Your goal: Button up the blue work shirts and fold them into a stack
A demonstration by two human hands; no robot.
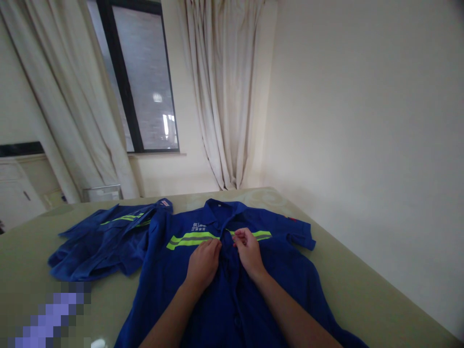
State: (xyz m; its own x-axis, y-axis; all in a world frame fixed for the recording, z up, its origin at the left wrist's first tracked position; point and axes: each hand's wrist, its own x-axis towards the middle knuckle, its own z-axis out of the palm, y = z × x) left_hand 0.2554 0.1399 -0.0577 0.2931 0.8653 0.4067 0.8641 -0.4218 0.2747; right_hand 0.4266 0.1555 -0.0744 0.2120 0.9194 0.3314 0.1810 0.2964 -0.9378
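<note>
A blue work jacket (290,270) with yellow-green reflective stripes lies spread on the table, its collar at the far side. At the chest, by the front opening, my left hand (205,261) has its fingers closed on the edge of the jacket. Just right of the opening, my right hand (247,249) is pinched at the other edge, over the stripe. A small gap separates the two hands. What lies between the right fingertips is too small to make out.
More blue clothing (105,241) with a reflective stripe lies crumpled on the table (362,295) to the left. A white wall (380,135) borders the table at the right. Curtains (228,87) and a window (145,77) stand behind it.
</note>
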